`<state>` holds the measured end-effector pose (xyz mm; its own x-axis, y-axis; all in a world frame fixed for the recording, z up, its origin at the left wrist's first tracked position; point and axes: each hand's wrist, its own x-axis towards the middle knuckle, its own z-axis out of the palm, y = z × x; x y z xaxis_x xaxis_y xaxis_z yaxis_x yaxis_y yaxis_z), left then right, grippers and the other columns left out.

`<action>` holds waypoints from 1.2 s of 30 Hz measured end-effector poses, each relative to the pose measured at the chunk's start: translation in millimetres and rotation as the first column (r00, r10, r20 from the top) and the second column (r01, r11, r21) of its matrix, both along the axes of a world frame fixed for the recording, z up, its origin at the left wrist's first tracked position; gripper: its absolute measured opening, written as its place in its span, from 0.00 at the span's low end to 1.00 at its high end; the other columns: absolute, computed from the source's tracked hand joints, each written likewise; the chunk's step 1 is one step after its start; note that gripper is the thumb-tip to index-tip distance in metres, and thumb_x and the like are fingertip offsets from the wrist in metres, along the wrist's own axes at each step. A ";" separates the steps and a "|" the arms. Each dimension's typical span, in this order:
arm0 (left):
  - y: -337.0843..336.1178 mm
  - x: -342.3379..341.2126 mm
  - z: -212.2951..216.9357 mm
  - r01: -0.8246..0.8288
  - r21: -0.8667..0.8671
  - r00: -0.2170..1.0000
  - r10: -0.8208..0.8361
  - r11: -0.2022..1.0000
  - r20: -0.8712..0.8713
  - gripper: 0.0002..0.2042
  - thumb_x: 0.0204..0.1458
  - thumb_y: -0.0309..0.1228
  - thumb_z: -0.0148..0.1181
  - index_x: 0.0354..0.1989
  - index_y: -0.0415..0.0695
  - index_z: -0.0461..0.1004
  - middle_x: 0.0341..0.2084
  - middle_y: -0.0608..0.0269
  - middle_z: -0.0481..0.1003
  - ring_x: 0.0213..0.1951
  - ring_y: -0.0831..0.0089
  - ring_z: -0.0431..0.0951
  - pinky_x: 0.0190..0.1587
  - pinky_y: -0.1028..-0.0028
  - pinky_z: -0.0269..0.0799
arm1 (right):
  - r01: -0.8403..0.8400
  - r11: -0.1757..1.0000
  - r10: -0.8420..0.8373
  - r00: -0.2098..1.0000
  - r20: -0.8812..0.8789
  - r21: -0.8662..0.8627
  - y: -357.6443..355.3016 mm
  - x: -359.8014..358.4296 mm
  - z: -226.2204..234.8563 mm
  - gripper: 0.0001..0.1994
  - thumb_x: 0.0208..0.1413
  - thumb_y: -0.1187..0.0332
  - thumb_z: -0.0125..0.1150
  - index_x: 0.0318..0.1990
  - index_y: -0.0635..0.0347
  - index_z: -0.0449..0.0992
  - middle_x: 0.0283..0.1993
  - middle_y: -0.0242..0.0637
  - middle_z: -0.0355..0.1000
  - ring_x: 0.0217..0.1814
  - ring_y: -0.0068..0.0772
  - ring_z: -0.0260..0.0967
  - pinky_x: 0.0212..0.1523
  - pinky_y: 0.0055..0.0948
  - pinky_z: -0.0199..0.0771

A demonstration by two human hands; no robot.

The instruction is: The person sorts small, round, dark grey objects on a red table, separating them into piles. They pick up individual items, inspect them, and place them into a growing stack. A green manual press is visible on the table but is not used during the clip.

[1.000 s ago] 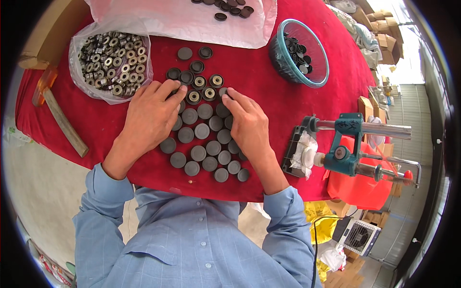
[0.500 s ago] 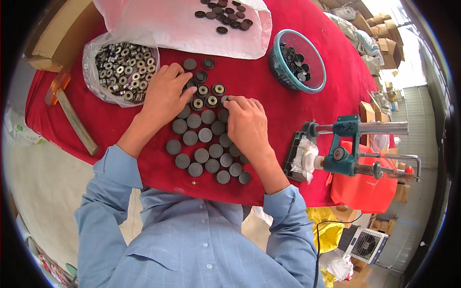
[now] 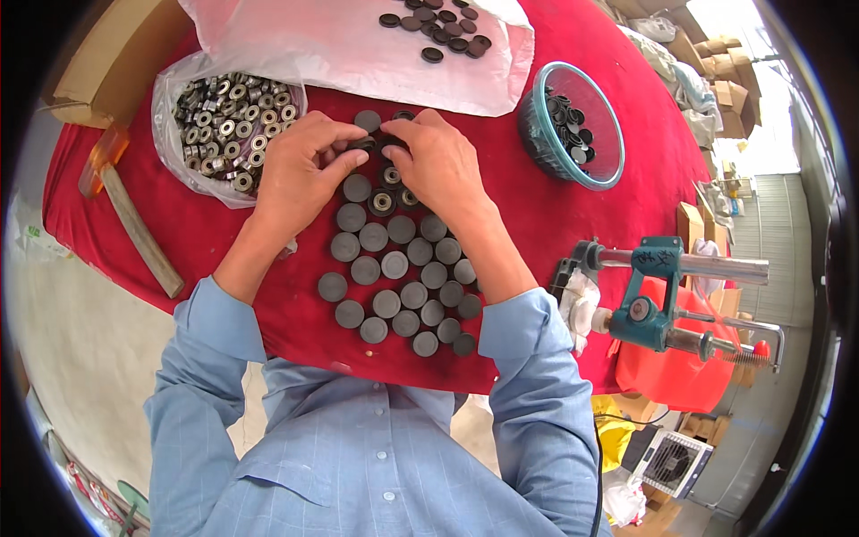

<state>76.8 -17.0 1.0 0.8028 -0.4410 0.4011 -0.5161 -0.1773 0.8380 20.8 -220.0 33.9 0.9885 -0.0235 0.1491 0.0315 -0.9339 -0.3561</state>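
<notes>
The single head-worn fisheye camera is looking steeply down from above the person's chest, facing forward over a red-covered table (image 3: 224,251). It is sitting close, with blue sleeves entering from the lower edge and straight edges bending toward the rim.

Dark grey discs (image 3: 394,268) lie on a red cloth (image 3: 555,224), beside a teal basket (image 3: 573,125) and light blue sleeves (image 3: 528,358).

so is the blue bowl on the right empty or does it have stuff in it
Not empty. The blue bowl holds a small heap of dark round parts on its left side; the rest of its bottom is bare.
</notes>
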 end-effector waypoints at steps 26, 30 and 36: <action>-2.1 -24.8 -0.3 0.223 0.277 0.851 -0.325 0.935 0.412 0.09 0.48 0.27 0.76 0.39 0.43 0.87 0.38 0.64 0.80 0.41 0.62 0.78 0.43 0.61 0.73 | -0.055 0.996 0.075 0.950 0.302 -0.076 2.3 -75.3 -12.8 0.08 0.54 0.76 0.70 0.41 0.56 0.81 0.44 0.34 0.82 0.50 0.42 0.79 0.54 0.45 0.77; -0.5 -23.3 -3.4 0.250 0.252 0.865 -0.332 0.935 0.375 0.12 0.46 0.24 0.78 0.40 0.43 0.87 0.40 0.63 0.82 0.41 0.61 0.80 0.42 0.61 0.76 | -0.096 0.990 0.125 0.940 0.318 -0.106 2.2 -80.0 -15.9 0.07 0.55 0.76 0.69 0.41 0.58 0.82 0.48 0.33 0.83 0.52 0.41 0.79 0.57 0.45 0.75; 1.6 -25.1 -1.8 0.234 0.242 0.879 -0.311 0.942 0.362 0.11 0.47 0.22 0.77 0.40 0.41 0.87 0.40 0.61 0.83 0.41 0.59 0.81 0.43 0.60 0.77 | -0.093 0.989 0.126 0.940 0.319 -0.115 5.7 -98.8 -19.1 0.10 0.53 0.75 0.64 0.43 0.58 0.82 0.54 0.34 0.82 0.56 0.39 0.76 0.65 0.48 0.69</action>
<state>51.6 -15.5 -0.8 0.4358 -0.7164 0.5448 -0.8435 -0.1140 0.5249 -78.0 -214.3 14.7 0.8818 0.1127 0.4579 0.2342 -0.9475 -0.2177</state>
